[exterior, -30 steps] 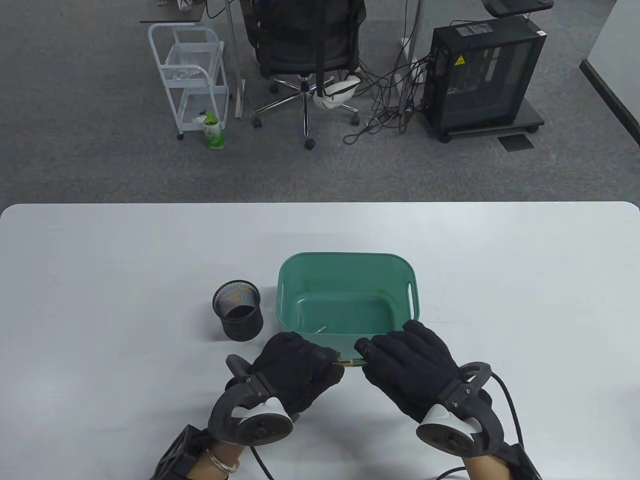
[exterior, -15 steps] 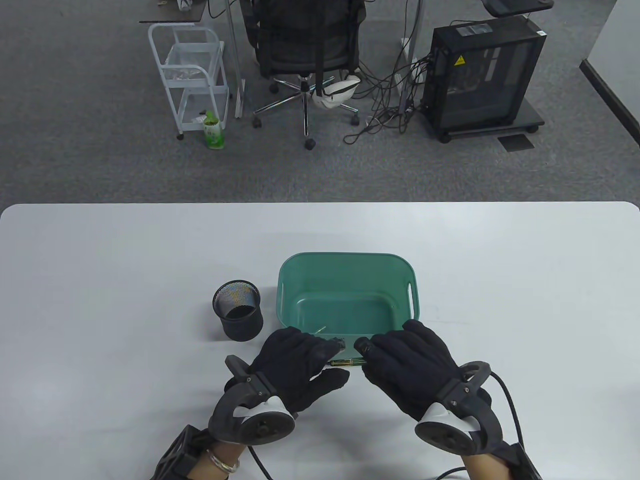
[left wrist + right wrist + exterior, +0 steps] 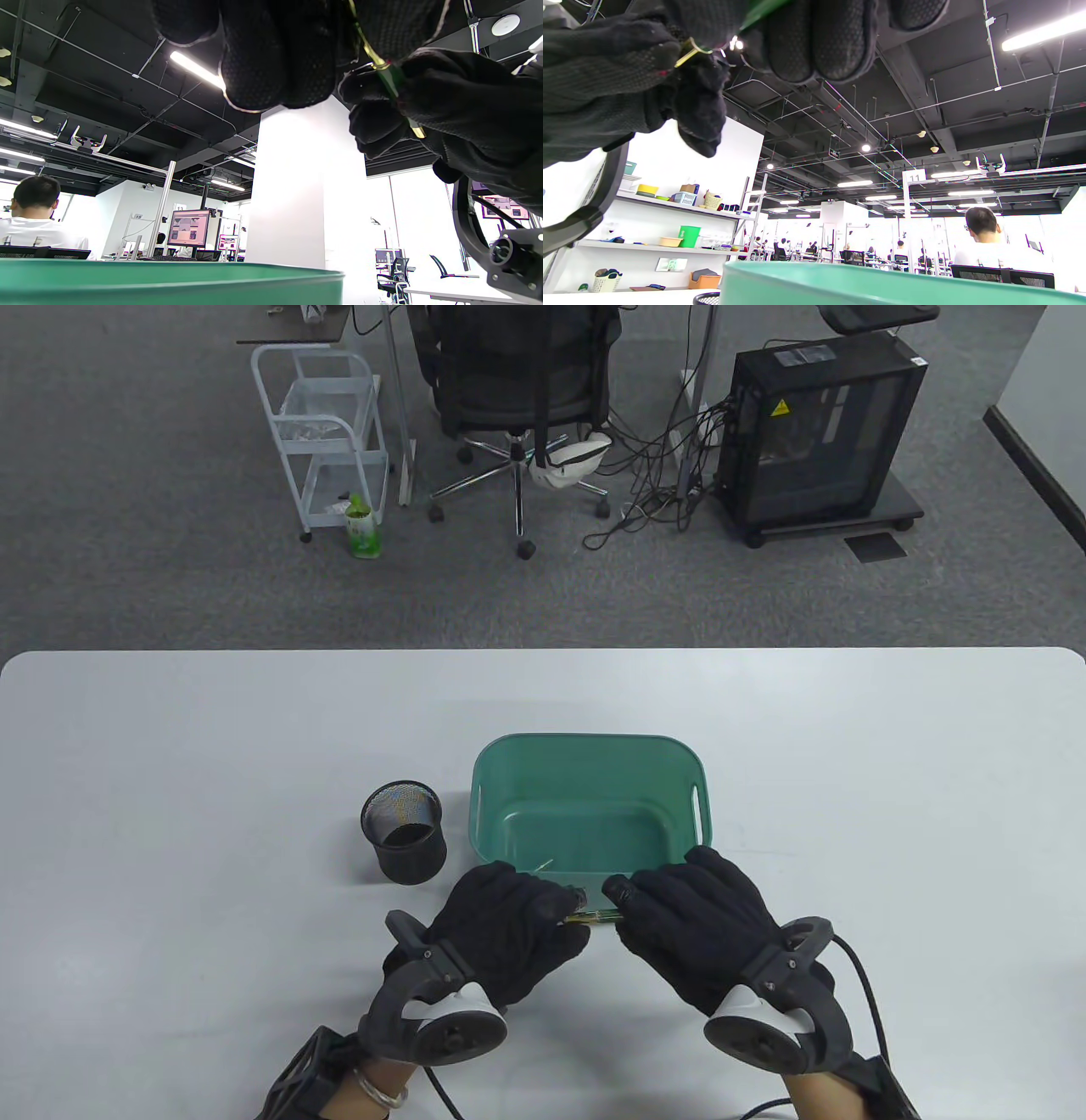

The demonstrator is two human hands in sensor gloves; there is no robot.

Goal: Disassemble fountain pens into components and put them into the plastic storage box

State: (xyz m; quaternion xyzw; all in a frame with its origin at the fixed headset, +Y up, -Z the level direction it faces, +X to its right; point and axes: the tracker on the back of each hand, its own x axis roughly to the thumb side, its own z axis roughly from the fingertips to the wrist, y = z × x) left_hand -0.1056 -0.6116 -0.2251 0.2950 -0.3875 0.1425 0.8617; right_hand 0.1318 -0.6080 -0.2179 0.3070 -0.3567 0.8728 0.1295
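Fingers (image 3: 556, 906) of the left hand (image 3: 501, 933), loosened half a second ago, have closed again on the slim green-and-gold fountain pen (image 3: 594, 916) that the right hand (image 3: 691, 929) pinches just before the green plastic storage box (image 3: 585, 746), suggesting another unscrewing turn.

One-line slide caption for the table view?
Both gloved hands, left and right, grip a green pen just in front of the green storage box.

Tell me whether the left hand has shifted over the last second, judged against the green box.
Yes, slightly. The left hand opened and drew back from the pen half a second ago, then closed on it again, ending almost where it began, just below the green box near rim.
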